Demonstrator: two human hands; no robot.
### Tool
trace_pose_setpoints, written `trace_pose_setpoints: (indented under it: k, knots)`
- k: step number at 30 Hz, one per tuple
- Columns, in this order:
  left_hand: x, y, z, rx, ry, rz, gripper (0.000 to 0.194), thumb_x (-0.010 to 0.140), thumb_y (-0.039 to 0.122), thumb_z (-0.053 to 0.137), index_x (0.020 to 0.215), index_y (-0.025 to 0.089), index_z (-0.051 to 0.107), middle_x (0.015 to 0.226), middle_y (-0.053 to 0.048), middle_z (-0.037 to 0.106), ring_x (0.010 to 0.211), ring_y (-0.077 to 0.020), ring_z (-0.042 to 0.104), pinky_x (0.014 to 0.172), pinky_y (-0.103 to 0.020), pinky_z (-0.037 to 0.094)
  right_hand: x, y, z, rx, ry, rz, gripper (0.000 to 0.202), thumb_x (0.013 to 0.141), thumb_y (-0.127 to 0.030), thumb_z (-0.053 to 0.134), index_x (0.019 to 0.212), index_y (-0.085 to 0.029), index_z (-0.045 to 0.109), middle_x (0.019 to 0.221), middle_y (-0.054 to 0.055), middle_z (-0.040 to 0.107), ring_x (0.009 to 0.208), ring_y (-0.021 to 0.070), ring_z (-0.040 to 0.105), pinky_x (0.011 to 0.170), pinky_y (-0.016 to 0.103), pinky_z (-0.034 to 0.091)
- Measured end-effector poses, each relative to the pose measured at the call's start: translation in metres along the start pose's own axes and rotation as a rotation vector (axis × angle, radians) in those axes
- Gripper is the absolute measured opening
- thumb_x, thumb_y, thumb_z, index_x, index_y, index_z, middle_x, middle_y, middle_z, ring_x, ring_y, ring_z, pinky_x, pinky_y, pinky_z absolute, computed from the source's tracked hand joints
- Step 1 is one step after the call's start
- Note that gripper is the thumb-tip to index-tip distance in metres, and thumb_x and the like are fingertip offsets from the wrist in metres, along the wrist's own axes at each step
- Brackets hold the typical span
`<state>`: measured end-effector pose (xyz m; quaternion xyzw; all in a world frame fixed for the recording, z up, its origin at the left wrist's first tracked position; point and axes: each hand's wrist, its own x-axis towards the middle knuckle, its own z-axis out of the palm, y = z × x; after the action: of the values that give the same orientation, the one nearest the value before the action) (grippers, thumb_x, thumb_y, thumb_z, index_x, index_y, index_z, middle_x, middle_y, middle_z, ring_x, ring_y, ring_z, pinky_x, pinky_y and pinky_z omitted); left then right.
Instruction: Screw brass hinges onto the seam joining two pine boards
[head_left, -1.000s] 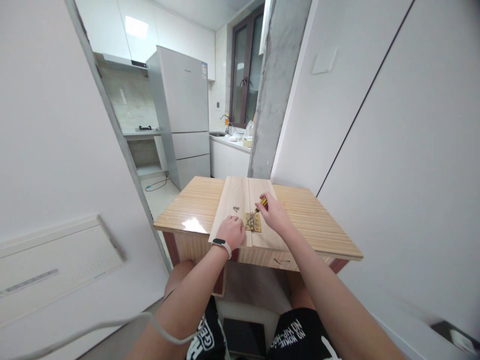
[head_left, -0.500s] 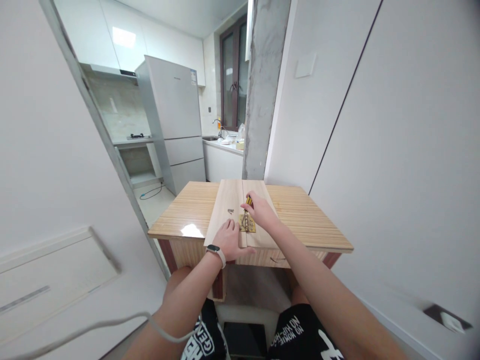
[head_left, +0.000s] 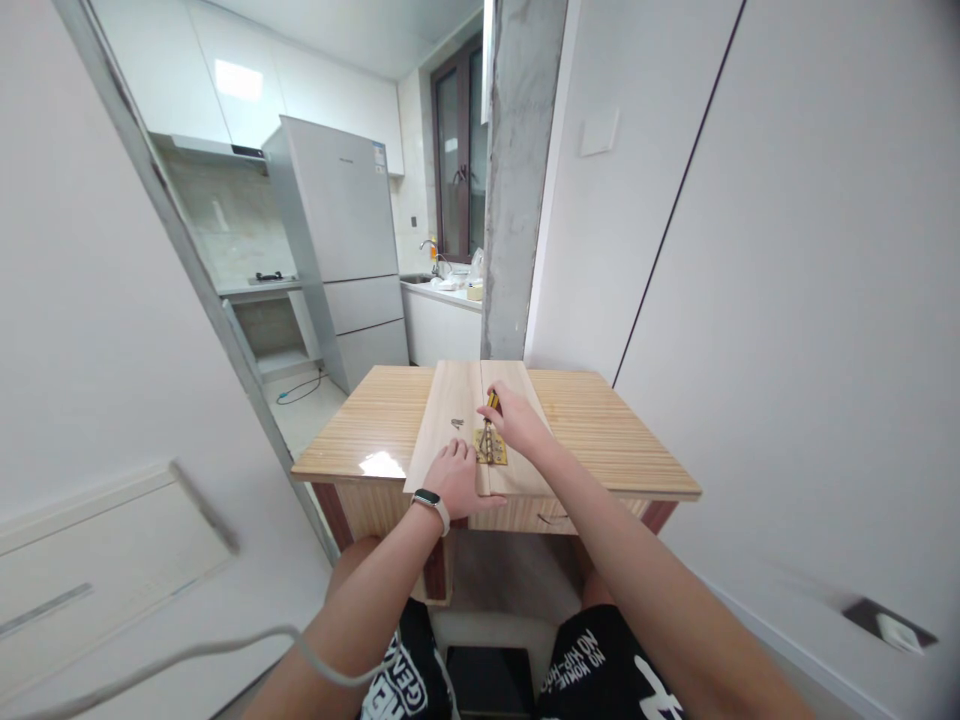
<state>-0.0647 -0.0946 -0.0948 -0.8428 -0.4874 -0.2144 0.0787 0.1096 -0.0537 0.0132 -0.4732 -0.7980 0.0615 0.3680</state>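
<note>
Brass hinge (head_left: 490, 447) under work, lying across seam of two pale boards (head_left: 450, 420) on wooden table (head_left: 615, 440). Right hand (head_left: 517, 422) clenched around yellow-handled screwdriver (head_left: 491, 403), tip down at hinge leaf. Left hand (head_left: 459, 477) flat, palm pressing left board just beside hinge, grasping nothing. Loose screws (head_left: 457, 423) lie nearby on left board. Risk, judged: driver tip slips off screw head, gouges board or jabs left fingers; boards shift apart if palm pressure eases; screws roll off.
</note>
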Motion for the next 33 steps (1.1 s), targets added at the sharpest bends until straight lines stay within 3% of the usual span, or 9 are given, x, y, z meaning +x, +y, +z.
trace_pose_setpoints:
  k: [8, 18, 33]
  knots:
    - [0.012, 0.001, -0.004, -0.014, -0.025, -0.001, 0.093, 0.069, 0.087, 0.062, 0.122, 0.011, 0.060, 0.125, -0.025, 0.061, 0.127, -0.0419, 0.051, 0.107, -0.054, 0.041, 0.003, 0.002, 0.001, 0.002, 0.000, -0.005, 0.020, 0.096, -0.032, 0.062, 0.112, -0.022, 0.055, 0.088, 0.002, 0.065, 0.078, 0.0180, 0.057, 0.074, 0.028, 0.037]
    - [0.023, -0.007, 0.004, -0.090, -0.002, 0.018, 0.091, 0.065, 0.091, 0.062, 0.115, 0.015, 0.061, 0.118, -0.021, 0.062, 0.120, -0.0388, 0.054, 0.106, -0.054, 0.042, 0.011, 0.015, 0.004, 0.004, -0.002, 0.015, 0.018, 0.096, -0.030, 0.061, 0.110, -0.022, 0.054, 0.088, 0.002, 0.065, 0.079, 0.0181, 0.057, 0.073, 0.028, 0.036]
    - [0.021, -0.012, 0.010, -0.083, -0.020, 0.075, 0.103, 0.073, 0.086, 0.057, 0.141, 0.009, 0.047, 0.137, -0.026, 0.056, 0.135, -0.0406, 0.048, 0.116, -0.053, 0.035, 0.021, 0.016, 0.006, -0.002, -0.036, 0.023, 0.018, 0.095, -0.030, 0.061, 0.110, -0.022, 0.053, 0.085, 0.002, 0.064, 0.077, 0.0180, 0.056, 0.071, 0.027, 0.036]
